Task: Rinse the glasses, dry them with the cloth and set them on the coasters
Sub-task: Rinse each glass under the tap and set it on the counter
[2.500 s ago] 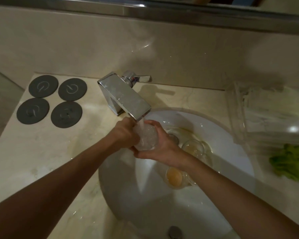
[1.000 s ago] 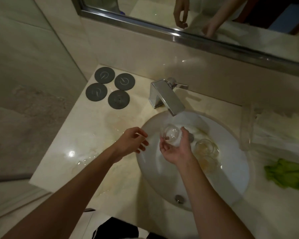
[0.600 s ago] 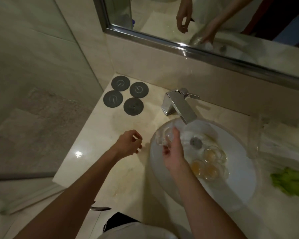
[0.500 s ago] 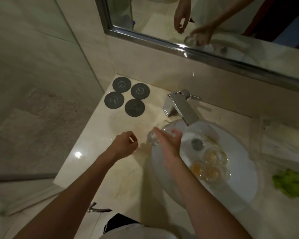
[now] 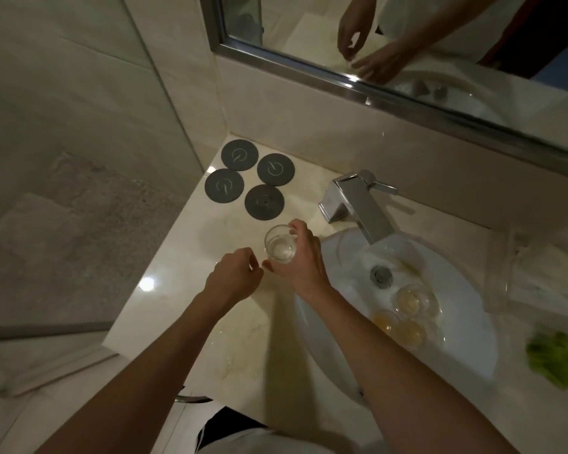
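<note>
Your right hand (image 5: 300,257) grips the upright glass (image 5: 280,245); left hand (image 5: 235,278) curled, empty. Green cloth (image 5: 561,358) lies at 4 o'clock, well apart; right hand's nearer.

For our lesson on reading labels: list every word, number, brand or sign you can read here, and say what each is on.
No readable words or numbers anywhere.
Four dark coasters: each carries a pale mark, a logo perhaps, too small to read.
Faucet and held glass: no visible brand.

Right hand (image 5: 304,260) holds glass (image 5: 280,245) near coasters (image 5: 250,179).
</note>
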A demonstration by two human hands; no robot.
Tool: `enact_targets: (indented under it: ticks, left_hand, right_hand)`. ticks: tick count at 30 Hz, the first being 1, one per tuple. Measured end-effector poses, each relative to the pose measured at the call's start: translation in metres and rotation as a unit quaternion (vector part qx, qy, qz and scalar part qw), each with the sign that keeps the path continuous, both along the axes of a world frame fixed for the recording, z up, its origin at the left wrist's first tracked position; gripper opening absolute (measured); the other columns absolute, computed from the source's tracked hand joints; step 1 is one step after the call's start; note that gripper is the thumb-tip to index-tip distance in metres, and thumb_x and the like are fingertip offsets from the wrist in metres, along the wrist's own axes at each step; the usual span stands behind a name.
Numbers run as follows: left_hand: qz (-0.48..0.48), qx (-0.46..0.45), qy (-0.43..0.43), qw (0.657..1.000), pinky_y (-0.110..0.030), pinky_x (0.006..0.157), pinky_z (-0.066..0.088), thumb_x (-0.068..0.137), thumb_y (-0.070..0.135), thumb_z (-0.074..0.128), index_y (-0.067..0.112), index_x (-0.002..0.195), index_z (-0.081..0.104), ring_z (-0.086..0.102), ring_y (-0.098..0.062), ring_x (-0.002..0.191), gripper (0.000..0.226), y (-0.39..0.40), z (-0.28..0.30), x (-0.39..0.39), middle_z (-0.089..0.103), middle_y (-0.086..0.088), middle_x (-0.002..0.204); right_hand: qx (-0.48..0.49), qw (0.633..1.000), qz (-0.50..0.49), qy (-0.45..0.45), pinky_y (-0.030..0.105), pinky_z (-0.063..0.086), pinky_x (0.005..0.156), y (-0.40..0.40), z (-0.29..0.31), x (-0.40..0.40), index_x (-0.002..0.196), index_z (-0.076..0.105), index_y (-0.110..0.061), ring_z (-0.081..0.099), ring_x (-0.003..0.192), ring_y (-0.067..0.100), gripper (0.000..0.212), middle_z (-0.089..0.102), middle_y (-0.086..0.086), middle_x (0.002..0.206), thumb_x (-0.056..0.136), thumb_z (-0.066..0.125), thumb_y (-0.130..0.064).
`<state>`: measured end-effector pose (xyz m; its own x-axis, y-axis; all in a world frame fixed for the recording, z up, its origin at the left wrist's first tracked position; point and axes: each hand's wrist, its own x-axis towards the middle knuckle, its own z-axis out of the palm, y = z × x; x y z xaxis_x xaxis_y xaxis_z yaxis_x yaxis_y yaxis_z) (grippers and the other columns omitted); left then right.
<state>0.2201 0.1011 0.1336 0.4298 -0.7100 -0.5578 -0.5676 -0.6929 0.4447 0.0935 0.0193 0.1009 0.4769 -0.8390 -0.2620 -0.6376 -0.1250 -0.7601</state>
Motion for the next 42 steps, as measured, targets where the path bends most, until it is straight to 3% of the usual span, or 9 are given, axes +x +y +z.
enact_targets:
  ticks: [5, 11, 18, 22, 26, 29, 36, 40, 42]
  left_hand:
    - [-0.054, 0.032, -0.020, 0.998, -0.042, 0.082, 0.057, 0.095, 0.030, 0.055, 0.010, 0.103, 0.063, 0.064, -0.029, 0.089, 0.023, -0.003, 0.003, -0.028, 0.067, -0.009, 0.099]
    - [-0.131, 0.036, -0.002, 0.991, -0.035, 0.074, 0.053, 0.094, 0.024, 0.051, 0.010, 0.101, 0.064, 0.062, -0.025, 0.085, 0.019, -0.017, 0.004, -0.088, 0.067, -0.008, 0.098]
    - [-0.265, 0.042, -0.017, 0.963, -0.040, 0.085, 0.055, 0.094, 0.024, 0.053, 0.010, 0.108, 0.060, 0.063, -0.026, 0.094, 0.020, -0.047, -0.033, -0.172, 0.065, -0.009, 0.106]
    - [-0.347, 0.039, -0.021, 0.937, -0.041, 0.089, 0.051, 0.089, 0.032, 0.065, 0.010, 0.133, 0.043, 0.056, -0.030, 0.112, 0.054, -0.060, -0.059, -0.214, 0.052, -0.010, 0.125]
    - [-0.359, 0.026, -0.001, 0.933, -0.046, 0.094, 0.051, 0.077, 0.029, 0.082, 0.007, 0.147, 0.023, 0.047, -0.035, 0.122, 0.094, -0.066, -0.086, -0.254, 0.035, -0.016, 0.139]
    - [-0.367, 0.037, -0.007, 0.929, -0.049, 0.097, 0.050, 0.076, 0.030, 0.083, 0.011, 0.150, 0.018, 0.041, -0.037, 0.127, 0.100, -0.068, -0.104, -0.267, 0.028, -0.017, 0.145]
    - [-0.301, 0.009, 0.048, 0.952, -0.039, 0.085, 0.053, 0.070, 0.023, 0.085, 0.015, 0.137, 0.038, 0.053, -0.029, 0.111, 0.082, -0.069, -0.115, -0.256, 0.045, -0.010, 0.127]
    - [-0.130, -0.042, 0.094, 0.986, -0.033, 0.079, 0.050, 0.065, 0.029, 0.088, 0.015, 0.128, 0.047, 0.055, -0.022, 0.100, 0.077, -0.071, -0.097, -0.228, 0.049, -0.005, 0.121]
    - [-0.051, -0.075, 0.100, 0.991, -0.022, 0.073, 0.043, 0.063, 0.030, 0.089, 0.013, 0.125, 0.050, 0.050, -0.016, 0.095, 0.075, -0.076, -0.087, -0.214, 0.050, -0.003, 0.117]
  right_hand:
    - [0.038, 0.999, -0.015, 0.017, 0.027, 0.040, 0.092, 0.002, -0.002, -0.015, 0.147, 0.026, -0.023, 0.039, 0.131, 0.024, 0.100, 0.042, 0.009, 0.143, 0.070, 0.090, -0.013]
    - [0.022, 0.993, 0.016, 0.119, 0.034, 0.050, 0.093, 0.001, -0.005, -0.091, 0.123, 0.049, -0.019, 0.052, 0.119, 0.021, 0.048, 0.050, 0.003, 0.127, 0.084, 0.078, -0.018]
    - [-0.005, 0.964, 0.037, 0.262, 0.035, 0.050, 0.085, -0.011, -0.006, -0.190, 0.122, 0.053, -0.016, 0.056, 0.114, 0.024, 0.043, 0.056, 0.005, 0.127, 0.085, 0.075, -0.017]
    - [-0.018, 0.948, 0.015, 0.319, 0.034, 0.047, 0.088, -0.017, -0.008, -0.234, 0.128, 0.053, -0.018, 0.055, 0.118, 0.024, 0.045, 0.055, 0.005, 0.129, 0.086, 0.070, -0.011]
    - [-0.014, 0.940, 0.010, 0.340, 0.033, 0.047, 0.084, -0.020, -0.011, -0.266, 0.131, 0.049, -0.019, 0.054, 0.117, 0.025, 0.052, 0.055, 0.005, 0.127, 0.085, 0.071, -0.012]
    - [-0.011, 0.940, 0.011, 0.341, 0.034, 0.047, 0.086, -0.020, -0.011, -0.280, 0.131, 0.048, -0.019, 0.055, 0.116, 0.025, 0.053, 0.055, 0.005, 0.126, 0.085, 0.074, -0.018]
    - [0.012, 0.958, 0.016, 0.285, 0.032, 0.047, 0.082, -0.021, -0.018, -0.282, 0.129, 0.049, -0.021, 0.055, 0.116, 0.022, 0.050, 0.055, 0.002, 0.126, 0.086, 0.074, -0.020]
    - [0.058, 0.977, 0.047, 0.199, 0.040, 0.049, 0.099, -0.023, -0.029, -0.259, 0.147, 0.034, -0.028, 0.048, 0.129, 0.022, 0.082, 0.050, 0.002, 0.138, 0.080, 0.082, -0.021]
    - [0.050, 0.987, 0.040, 0.147, 0.037, 0.046, 0.102, -0.024, -0.035, -0.239, 0.151, 0.029, -0.032, 0.043, 0.134, 0.020, 0.095, 0.045, 0.000, 0.145, 0.075, 0.086, -0.026]
